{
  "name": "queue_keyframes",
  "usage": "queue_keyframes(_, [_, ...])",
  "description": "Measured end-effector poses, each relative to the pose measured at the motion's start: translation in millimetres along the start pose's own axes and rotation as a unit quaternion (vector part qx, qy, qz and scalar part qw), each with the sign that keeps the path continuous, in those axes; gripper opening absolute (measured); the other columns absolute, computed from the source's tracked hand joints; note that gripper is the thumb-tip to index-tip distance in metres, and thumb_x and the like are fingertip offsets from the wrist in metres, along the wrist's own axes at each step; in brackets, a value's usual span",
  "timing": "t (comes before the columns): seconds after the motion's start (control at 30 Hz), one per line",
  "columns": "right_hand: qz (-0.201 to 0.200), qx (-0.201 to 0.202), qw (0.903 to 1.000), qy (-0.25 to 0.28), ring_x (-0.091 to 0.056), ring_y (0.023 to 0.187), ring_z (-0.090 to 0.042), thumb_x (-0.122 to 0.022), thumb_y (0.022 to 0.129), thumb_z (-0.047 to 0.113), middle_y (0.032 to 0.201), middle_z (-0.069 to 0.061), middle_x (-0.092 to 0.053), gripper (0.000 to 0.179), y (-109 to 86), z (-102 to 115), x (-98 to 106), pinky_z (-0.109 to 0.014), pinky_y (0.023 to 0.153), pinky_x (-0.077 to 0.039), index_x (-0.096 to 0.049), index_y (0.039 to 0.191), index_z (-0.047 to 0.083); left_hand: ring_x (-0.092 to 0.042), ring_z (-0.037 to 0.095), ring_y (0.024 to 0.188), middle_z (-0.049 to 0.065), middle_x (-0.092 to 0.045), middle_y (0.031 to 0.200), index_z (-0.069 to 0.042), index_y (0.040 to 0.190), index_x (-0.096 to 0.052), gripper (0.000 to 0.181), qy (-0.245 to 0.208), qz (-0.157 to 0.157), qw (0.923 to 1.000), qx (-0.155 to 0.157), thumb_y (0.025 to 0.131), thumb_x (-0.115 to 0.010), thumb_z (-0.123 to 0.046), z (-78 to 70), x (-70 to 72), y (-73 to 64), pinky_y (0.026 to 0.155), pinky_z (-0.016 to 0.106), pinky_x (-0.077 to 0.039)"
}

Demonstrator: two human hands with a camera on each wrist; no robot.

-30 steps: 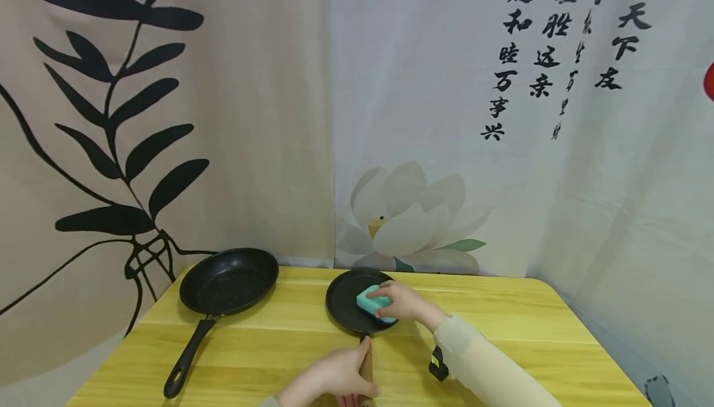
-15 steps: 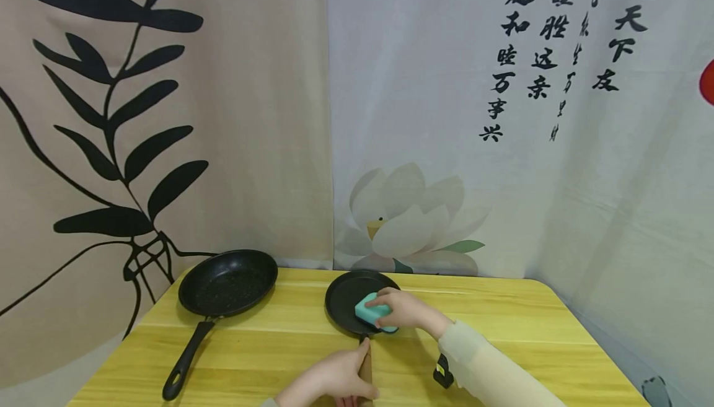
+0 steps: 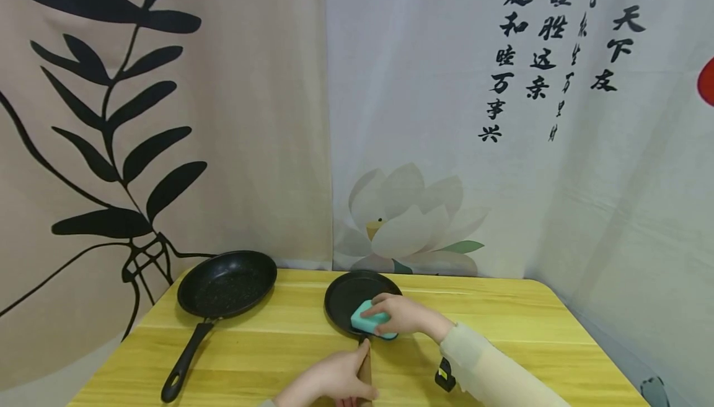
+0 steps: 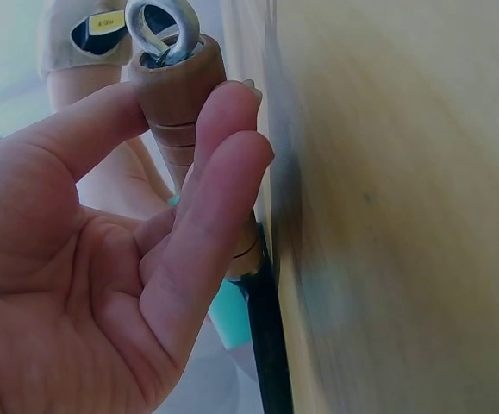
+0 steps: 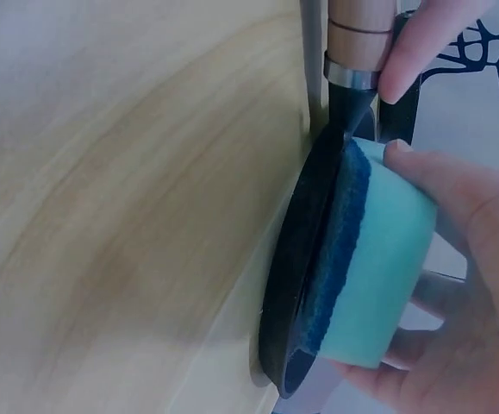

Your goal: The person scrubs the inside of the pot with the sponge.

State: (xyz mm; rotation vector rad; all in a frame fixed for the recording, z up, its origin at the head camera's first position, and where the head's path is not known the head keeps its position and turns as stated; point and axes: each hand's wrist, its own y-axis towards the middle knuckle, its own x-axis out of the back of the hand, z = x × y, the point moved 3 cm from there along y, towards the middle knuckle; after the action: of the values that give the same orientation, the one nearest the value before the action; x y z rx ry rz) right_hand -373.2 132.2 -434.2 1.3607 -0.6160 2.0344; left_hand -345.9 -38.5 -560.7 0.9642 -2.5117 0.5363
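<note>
A small black frying pan (image 3: 346,298) with a wooden handle (image 4: 180,103) lies on the table, its handle toward me. My left hand (image 3: 340,375) grips that handle between thumb and fingers; a metal ring (image 4: 167,30) tops the handle's end. In my right hand (image 3: 409,317) is a turquoise sponge (image 5: 387,259), pinched at its sides. The sponge's dark blue scouring layer (image 5: 339,250) faces down against the small pan, at the near right part of its inside, close to where the handle joins.
A larger black frying pan (image 3: 229,283) stands at the left of the yellow wooden table (image 3: 268,357), its black handle (image 3: 186,363) pointing toward me. A black wrist device (image 3: 444,375) sits by my right sleeve. A printed curtain (image 3: 268,116) hangs behind the table.
My right hand has drawn the sponge toward me across the small pan, from its right middle to the near edge by the handle. My left hand keeps its grip in place.
</note>
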Motion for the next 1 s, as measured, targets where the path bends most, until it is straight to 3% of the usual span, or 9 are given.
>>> queue_keyframes(0.43, [0.008,0.049,0.9987,-0.009,-0.048,0.127,-0.029,-0.068,0.092,0.021,0.142,-0.013,-0.048,0.038,4.7,5,1,-0.040,0.097,-0.047,-0.065,0.130,0.023,-0.062,0.029,0.048,0.012,-0.066,0.065,-0.001,0.155,-0.014,0.112,-0.011,0.007,0.9999,0.003,0.078,-0.076,-0.054,1.0,-0.2,-1.7,0.046,0.042,-0.053])
queue_keyframes(0.7, [0.020,0.049,0.9981,-0.031,-0.047,0.128,-0.024,-0.067,0.093,0.023,0.144,-0.008,-0.046,0.038,13.9,10,0,-0.039,0.099,-0.046,-0.064,0.131,0.028,-0.062,0.028,0.048,0.010,-0.066,0.064,-0.001,0.155,-0.015,0.113,-0.006,0.007,1.0000,0.003,0.077,-0.076,-0.057,0.6,-2.9,-1.3,0.046,0.040,-0.053])
queue_keyframes(0.9, [0.015,0.058,0.9968,-0.053,-0.048,0.128,-0.023,-0.067,0.094,0.025,0.144,-0.008,-0.046,0.039,21.2,14,-2,-0.037,0.099,-0.045,-0.063,0.132,0.029,-0.061,0.028,0.047,0.011,-0.066,0.065,-0.001,0.155,-0.013,0.113,-0.003,0.007,1.0000,-0.001,0.078,-0.075,-0.057,1.5,-1.8,-0.4,0.050,0.037,-0.054])
queue_keyframes(1.0, [0.009,0.056,0.9963,-0.064,-0.049,0.127,-0.024,-0.067,0.093,0.025,0.144,-0.008,-0.046,0.038,25.2,14,-3,-0.036,0.097,-0.046,-0.063,0.131,0.030,-0.064,0.023,0.054,0.007,-0.065,0.070,0.000,0.155,-0.012,0.113,0.009,0.006,0.9999,-0.007,0.079,-0.074,-0.056,1.1,0.5,0.3,0.061,0.033,-0.055])
